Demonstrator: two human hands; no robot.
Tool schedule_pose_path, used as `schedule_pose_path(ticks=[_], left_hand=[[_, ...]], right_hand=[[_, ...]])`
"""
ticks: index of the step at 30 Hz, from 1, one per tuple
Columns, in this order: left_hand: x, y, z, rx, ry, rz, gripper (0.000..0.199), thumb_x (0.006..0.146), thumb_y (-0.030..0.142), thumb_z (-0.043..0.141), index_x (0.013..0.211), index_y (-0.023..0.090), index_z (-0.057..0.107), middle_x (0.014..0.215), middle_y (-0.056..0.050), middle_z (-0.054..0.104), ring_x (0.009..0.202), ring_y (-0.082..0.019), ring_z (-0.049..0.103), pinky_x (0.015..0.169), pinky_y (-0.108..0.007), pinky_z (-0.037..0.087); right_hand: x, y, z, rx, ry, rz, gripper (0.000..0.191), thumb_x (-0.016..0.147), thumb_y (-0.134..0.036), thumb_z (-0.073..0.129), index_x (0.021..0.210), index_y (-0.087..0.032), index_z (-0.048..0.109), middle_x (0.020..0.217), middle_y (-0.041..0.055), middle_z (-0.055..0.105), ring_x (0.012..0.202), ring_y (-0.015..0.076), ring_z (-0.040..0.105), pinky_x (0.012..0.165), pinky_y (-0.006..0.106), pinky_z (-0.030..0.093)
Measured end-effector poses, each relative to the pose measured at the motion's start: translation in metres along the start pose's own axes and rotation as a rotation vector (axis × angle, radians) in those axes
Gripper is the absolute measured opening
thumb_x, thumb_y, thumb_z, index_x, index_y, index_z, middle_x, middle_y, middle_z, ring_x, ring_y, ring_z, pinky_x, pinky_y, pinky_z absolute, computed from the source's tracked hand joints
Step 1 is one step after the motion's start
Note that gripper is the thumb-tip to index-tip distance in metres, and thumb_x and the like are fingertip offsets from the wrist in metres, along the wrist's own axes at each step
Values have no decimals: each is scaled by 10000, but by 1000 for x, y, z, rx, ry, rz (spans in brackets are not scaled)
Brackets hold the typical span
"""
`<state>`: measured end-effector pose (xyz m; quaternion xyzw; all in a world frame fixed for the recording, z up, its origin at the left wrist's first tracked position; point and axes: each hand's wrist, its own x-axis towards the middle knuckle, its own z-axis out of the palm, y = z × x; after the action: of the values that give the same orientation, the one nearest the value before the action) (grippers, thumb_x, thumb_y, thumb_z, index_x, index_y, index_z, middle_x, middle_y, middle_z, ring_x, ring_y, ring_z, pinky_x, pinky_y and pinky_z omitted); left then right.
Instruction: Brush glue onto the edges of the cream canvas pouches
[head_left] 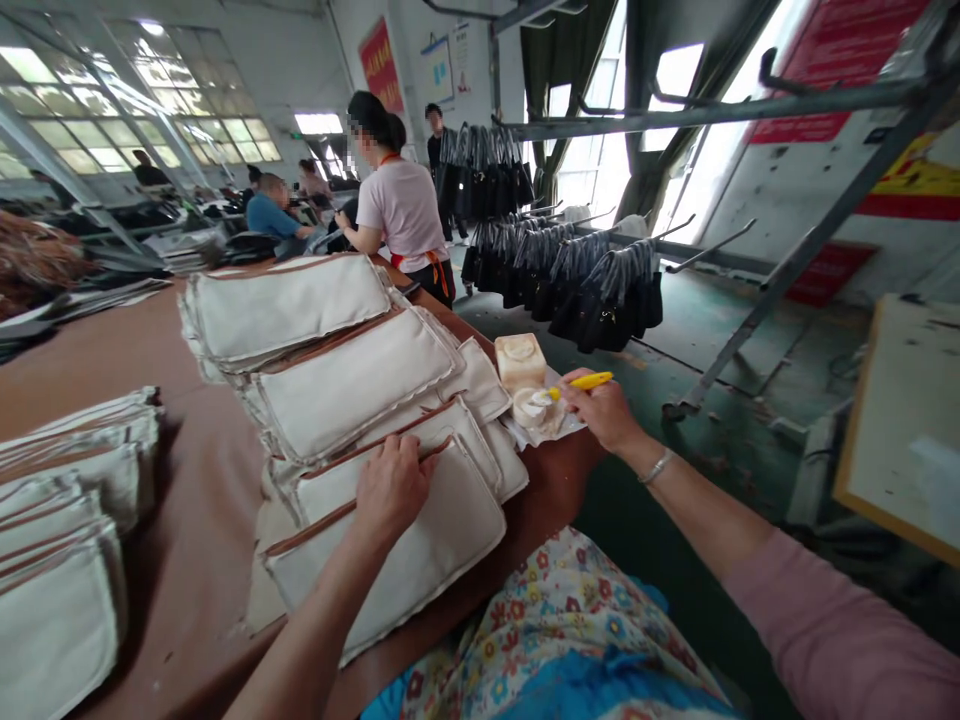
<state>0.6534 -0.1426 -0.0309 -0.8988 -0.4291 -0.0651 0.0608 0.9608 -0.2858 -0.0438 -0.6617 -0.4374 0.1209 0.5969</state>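
My right hand [600, 405] is closed round a yellow-handled brush [591, 381], its white-coated tip in a small round tub [534, 408] of white paste. Right behind the tub stands a squarish cream container [519, 362]; both are at the table's right edge on a crumpled sheet. My left hand [395, 482] rests on the nearest cream fabric piece [442, 520] with brown trim, fingers bent at its upper edge. What the fingertips grip, if anything, is hidden. More cream pieces [356, 380] lie in overlapping stacks beyond it.
Further cream pieces [60, 590] are piled on the left of the brown table [202, 540]. A person in a pink shirt [405, 210] stands past the table. Black bags [600, 300] hang from a metal rack on the right. Another table [907, 420] stands at far right.
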Motion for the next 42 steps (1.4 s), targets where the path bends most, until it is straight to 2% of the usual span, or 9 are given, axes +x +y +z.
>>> schedule_pose_path(ticks=[6, 11, 17, 19, 24, 27, 32, 37, 42], left_hand=[[9, 7, 5, -9, -130, 26, 214, 940, 362, 540, 996, 181, 639, 1068, -127, 673, 1051, -299, 614, 849, -399, 453], [8, 1, 4, -36, -178, 30, 165, 924, 299, 545, 954, 167, 639, 1056, -152, 675, 1039, -303, 633, 823, -381, 456], [-2, 3, -4, -44, -280, -20, 186, 956, 263, 445, 1029, 173, 591, 903, -145, 729, 872, -305, 700, 696, -352, 445], [-5, 3, -9, -97, -257, -37, 182, 948, 265, 451, 1012, 180, 599, 896, -132, 734, 845, -291, 701, 679, -337, 432], [-4, -5, -19, -422, -169, -5, 249, 925, 285, 476, 983, 196, 701, 929, -86, 739, 893, -236, 679, 743, -303, 443], [-6, -10, -21, -629, -129, 11, 315, 926, 344, 478, 1027, 209, 744, 924, -53, 735, 883, -211, 660, 762, -288, 455], [-15, -8, -20, -807, -128, -74, 373, 883, 441, 559, 1080, 198, 761, 937, -48, 736, 850, -201, 651, 745, -288, 465], [-20, 2, -18, -907, -113, -77, 363, 884, 458, 570, 1048, 210, 778, 951, -48, 729, 861, -194, 649, 764, -288, 468], [-29, 8, -24, -959, -134, -49, 321, 903, 428, 562, 1004, 216, 781, 945, -47, 715, 874, -193, 641, 778, -285, 462]], right_hand=[[24, 31, 26, -193, -118, -77, 217, 852, -411, 635, 833, -211, 716, 697, 20, 673, 642, 210, 611, 633, 313, 457], [16, 29, 16, -231, -124, -156, 246, 924, -403, 559, 938, -216, 718, 826, 50, 719, 723, 237, 655, 713, 338, 485], [-19, 18, 0, -225, -270, -286, 160, 900, -342, 619, 938, -237, 734, 982, 74, 749, 906, 257, 696, 868, 366, 507], [-25, 17, -2, -219, -220, -295, 186, 922, -363, 612, 965, -225, 729, 998, 89, 745, 903, 253, 696, 863, 368, 516], [-19, 30, 3, -77, 71, 15, 382, 941, -532, 576, 1020, -170, 668, 706, 58, 698, 548, 204, 632, 547, 309, 512], [-18, 33, 4, -77, 147, 62, 406, 903, -558, 623, 968, -158, 652, 634, 45, 667, 476, 191, 594, 484, 288, 469], [-33, -11, 6, 81, 240, 31, 327, 909, -509, 651, 931, -183, 639, 599, -7, 615, 445, 141, 533, 441, 240, 404], [-43, -66, 38, 390, -6, 41, 262, 903, -450, 679, 886, -196, 620, 514, -55, 529, 377, 109, 419, 384, 230, 321], [-38, -78, 64, 254, -121, -60, 196, 924, -382, 643, 854, -200, 642, 541, -35, 563, 479, 140, 523, 512, 260, 430]])
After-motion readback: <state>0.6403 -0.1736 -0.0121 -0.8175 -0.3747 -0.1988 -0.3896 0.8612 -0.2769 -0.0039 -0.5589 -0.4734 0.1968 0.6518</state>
